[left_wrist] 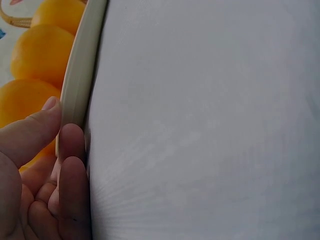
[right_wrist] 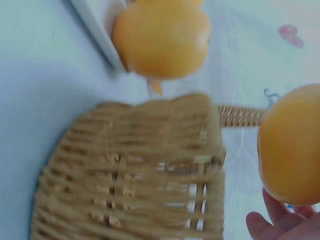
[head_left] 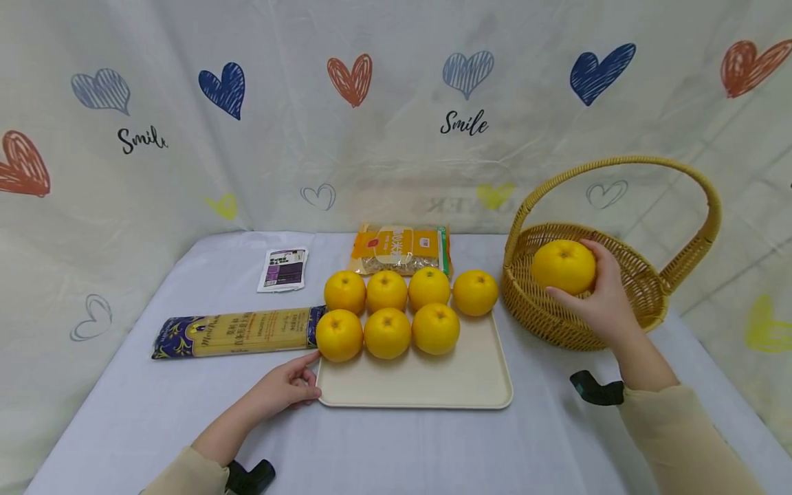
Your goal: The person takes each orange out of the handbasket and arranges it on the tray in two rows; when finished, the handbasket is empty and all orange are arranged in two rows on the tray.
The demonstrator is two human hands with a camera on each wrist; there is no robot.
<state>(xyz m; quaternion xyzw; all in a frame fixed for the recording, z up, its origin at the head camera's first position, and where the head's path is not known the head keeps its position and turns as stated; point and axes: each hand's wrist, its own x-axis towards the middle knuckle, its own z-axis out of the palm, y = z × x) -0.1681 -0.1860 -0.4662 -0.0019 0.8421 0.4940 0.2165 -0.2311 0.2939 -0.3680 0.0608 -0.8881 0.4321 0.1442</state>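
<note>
My right hand (head_left: pixel 603 302) grips an orange (head_left: pixel 564 267) above the wicker basket (head_left: pixel 544 326), thumb on the near side and fingers round its right side. In the right wrist view that orange (right_wrist: pixel 292 145) is clear of the woven wall. My left hand (head_left: pixel 286 386) holds the left rim of a cream tray (head_left: pixel 414 385), its thumb and fingertips on either side of the rim in the left wrist view. Several oranges stand on the tray in two rows: three in front, including one (head_left: pixel 339 335) near the left hand, and more behind, with one (head_left: pixel 475 293) at the right end.
A pack of spaghetti (head_left: pixel 247 331) lies left of the tray, its right end against the oranges. Behind them lies an orange-and-clear bag of grain (head_left: pixel 402 249). A small white and purple packet (head_left: pixel 282 270) is at the back left. The basket's tall handle (head_left: pixel 619 160) arches over it.
</note>
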